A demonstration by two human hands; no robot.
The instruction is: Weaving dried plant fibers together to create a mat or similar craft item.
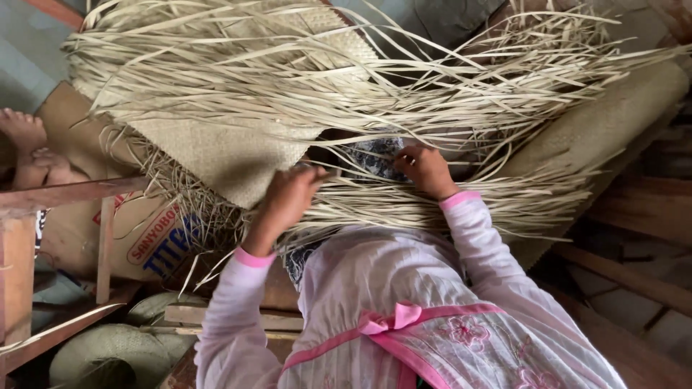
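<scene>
I see my left hand (288, 198) curled round pale straw strips (375, 205) at the lower edge of the woven mat (231, 155). My right hand (425, 169), to the right of the mat's edge, is pinched shut on a few strips too. Loose strips fan out above and right of the mat, crowding both hands. Left of the mat, a cardboard box (144, 238) and wooden frame (65, 194) hem things in. Below it, my pink sleeves; little open room.
</scene>
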